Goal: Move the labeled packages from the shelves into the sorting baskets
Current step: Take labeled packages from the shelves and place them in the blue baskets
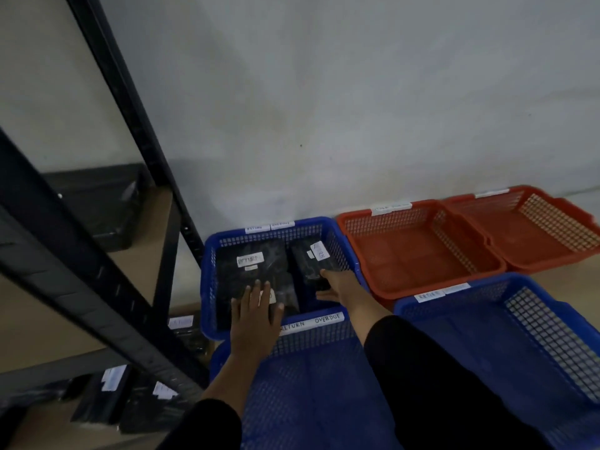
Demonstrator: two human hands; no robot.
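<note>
At centre frame, the left hand (255, 315) pressed flat-fingered on one black package (256, 274) inside the far blue basket (207, 280) while the right hand (337, 284) gripped another package (313, 258), which might slide or land askew if released unevenly.

Perforated plastic baskets (276, 228), glossy black plastic-wrapped packages (256, 271), paper labels (250, 259)

Grey wall (357, 92), seemingly stained.
</note>
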